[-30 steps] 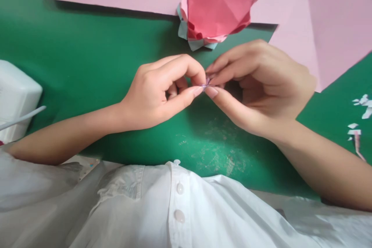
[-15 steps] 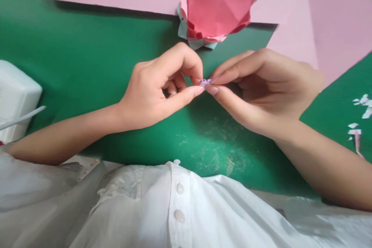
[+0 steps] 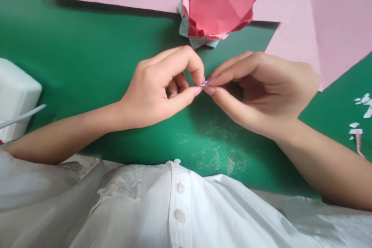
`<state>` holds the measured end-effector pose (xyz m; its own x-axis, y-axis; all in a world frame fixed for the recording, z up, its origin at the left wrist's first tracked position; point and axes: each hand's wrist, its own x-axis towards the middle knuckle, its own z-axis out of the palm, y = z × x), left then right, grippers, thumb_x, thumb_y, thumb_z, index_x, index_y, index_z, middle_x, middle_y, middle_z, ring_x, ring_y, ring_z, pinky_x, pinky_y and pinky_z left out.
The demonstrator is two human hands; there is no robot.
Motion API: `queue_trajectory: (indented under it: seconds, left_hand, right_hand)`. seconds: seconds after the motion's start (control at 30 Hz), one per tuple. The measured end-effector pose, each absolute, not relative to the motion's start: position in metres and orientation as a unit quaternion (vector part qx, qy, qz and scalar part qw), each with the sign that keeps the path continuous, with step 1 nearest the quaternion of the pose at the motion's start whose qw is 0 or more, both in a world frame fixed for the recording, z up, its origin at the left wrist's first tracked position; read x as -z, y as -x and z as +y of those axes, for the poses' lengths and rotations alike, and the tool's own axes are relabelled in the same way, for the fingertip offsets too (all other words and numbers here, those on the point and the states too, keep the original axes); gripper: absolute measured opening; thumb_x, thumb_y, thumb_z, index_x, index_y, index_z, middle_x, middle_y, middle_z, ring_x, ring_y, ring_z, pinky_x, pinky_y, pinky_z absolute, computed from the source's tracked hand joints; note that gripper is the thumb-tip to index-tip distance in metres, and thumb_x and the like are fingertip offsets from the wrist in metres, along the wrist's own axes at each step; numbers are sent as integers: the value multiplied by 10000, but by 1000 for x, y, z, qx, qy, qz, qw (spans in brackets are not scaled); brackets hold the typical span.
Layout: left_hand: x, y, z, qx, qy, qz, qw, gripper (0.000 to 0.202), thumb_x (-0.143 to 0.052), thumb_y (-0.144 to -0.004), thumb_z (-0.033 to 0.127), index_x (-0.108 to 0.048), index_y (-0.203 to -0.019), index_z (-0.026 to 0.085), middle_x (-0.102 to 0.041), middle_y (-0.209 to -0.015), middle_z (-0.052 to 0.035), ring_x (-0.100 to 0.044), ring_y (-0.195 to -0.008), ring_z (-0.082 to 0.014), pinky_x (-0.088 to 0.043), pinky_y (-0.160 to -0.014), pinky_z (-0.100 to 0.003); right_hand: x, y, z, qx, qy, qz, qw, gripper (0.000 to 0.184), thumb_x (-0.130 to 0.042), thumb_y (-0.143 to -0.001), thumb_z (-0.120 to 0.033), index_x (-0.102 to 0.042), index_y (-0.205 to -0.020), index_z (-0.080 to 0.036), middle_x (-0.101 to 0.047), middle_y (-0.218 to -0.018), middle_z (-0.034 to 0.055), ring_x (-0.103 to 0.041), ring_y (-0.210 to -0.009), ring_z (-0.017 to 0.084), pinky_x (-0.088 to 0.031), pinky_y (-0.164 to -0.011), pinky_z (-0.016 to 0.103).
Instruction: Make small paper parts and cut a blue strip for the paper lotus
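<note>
Scrap (image 3: 205, 83), small and purple, is pinched by left hand (image 3: 158, 91) and right hand (image 3: 267, 89) together. Flower (image 3: 221, 2), red and folded, is set beyond both.

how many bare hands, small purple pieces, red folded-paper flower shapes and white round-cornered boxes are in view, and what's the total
Bare hands: 2, the left hand and the right hand
Small purple piece: 1
Red folded-paper flower shape: 1
White round-cornered box: 1
Total: 5
</note>
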<state>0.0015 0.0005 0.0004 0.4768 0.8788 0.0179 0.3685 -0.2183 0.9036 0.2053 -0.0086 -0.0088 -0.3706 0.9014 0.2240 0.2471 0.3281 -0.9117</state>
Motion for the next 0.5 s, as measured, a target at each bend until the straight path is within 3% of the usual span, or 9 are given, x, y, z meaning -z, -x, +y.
queue_trajectory:
  seconds: [0.5]
  left_hand:
    - [1, -1, -2, -290, -749, 444, 398, 73, -643, -877, 212, -636, -807, 195, -705, -830, 0, -663, -653, -89, -564, -540, -205]
  right_hand:
    - [14, -204, -5, -356, 384, -745, 414, 187, -681, -770, -68, -634, -805, -246, -704, -795, -11, -647, -632, 143, -529, -534, 302]
